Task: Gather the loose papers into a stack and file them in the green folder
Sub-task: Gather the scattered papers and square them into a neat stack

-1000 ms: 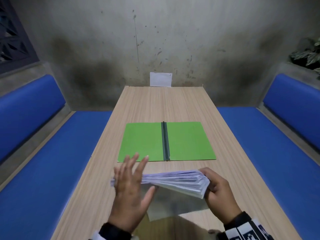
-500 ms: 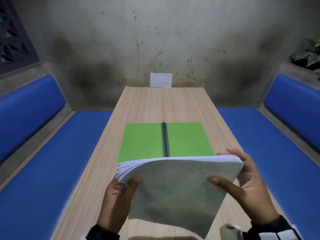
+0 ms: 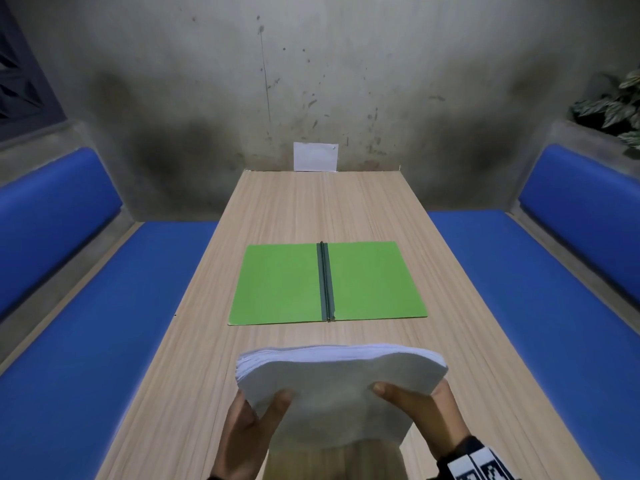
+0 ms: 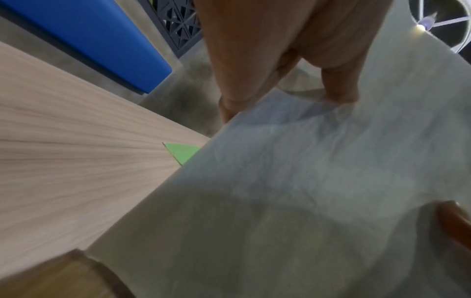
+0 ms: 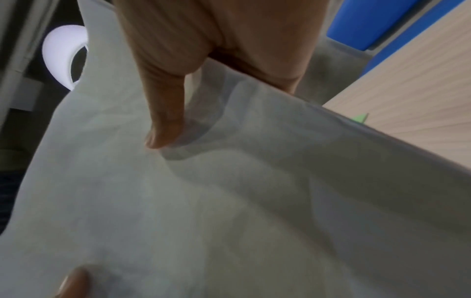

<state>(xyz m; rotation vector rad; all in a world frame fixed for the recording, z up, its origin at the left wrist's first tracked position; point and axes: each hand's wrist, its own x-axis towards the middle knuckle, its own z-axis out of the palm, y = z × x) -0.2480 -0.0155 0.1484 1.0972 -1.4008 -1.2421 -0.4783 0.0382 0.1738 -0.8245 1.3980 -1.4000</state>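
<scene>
Low in the middle of the head view, the stack of papers (image 3: 341,382) stands nearly on edge above the table (image 3: 460,344), bowed into an arch. The left hand (image 3: 247,434) grips its lower left corner, thumb on the near face and fingers curled behind. The right hand (image 3: 420,415) grips the lower right the same way, its thumb (image 5: 163,129) pressing a dent into the sheet. The green folder (image 3: 277,285) lies open and flat at the centre of the frame, well apart from the stack, its dark spine (image 3: 325,282) running up the middle.

The step looks like squaring the sheets before filing. To do it well, the person should ease both grips, let the bow relax, and tap the lower edge on the table so the splayed edges at the upper left of the stack fall flush (a hard pinch would lock the misalignment in). Only then should the stack be carried up the frame and laid on one leaf, tight against the spine.

Compared with half a second earlier, the stack sits lower and nearer the body, so the whole folder shows. Both hands have slid from the side edges down to the bottom corners, and the top edge now curves instead of running straight.
</scene>
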